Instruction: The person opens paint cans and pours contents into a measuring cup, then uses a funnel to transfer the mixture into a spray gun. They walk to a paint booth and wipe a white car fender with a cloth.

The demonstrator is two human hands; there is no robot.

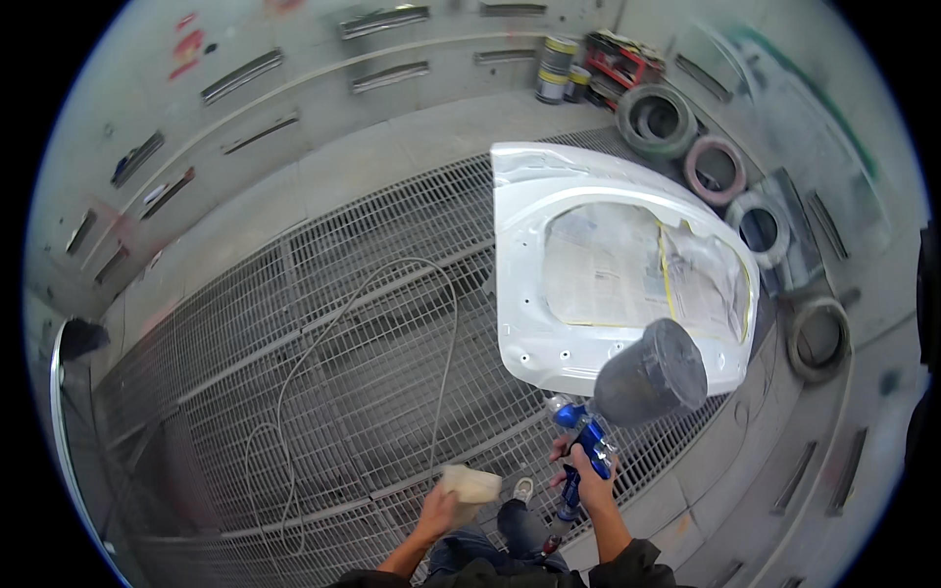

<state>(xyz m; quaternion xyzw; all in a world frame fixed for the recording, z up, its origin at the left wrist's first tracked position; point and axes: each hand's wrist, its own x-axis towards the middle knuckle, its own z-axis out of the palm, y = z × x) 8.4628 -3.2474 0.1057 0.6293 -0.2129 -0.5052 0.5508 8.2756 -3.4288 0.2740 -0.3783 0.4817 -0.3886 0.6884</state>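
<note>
My right hand (592, 482) is wrapped round the handle of a blue spray gun (592, 441), which has a large grey paint cup (647, 380) on top. The gun's nozzle points left, and from this view the cup covers part of the lower edge of a white car door panel (512, 265). My left hand (437, 512), slightly blurred, grips a folded cream cloth (472, 484) low in front of me, to the left of the gun. Paper and yellow tape mask (603, 260) the panel's large opening.
Metal grating (382, 382) covers the floor, and a thin hose (451, 363) loops over it on the left. Several used tires (714, 169) line the right wall. Paint cans (556, 71) and a red rack (622, 69) stand in the far corner.
</note>
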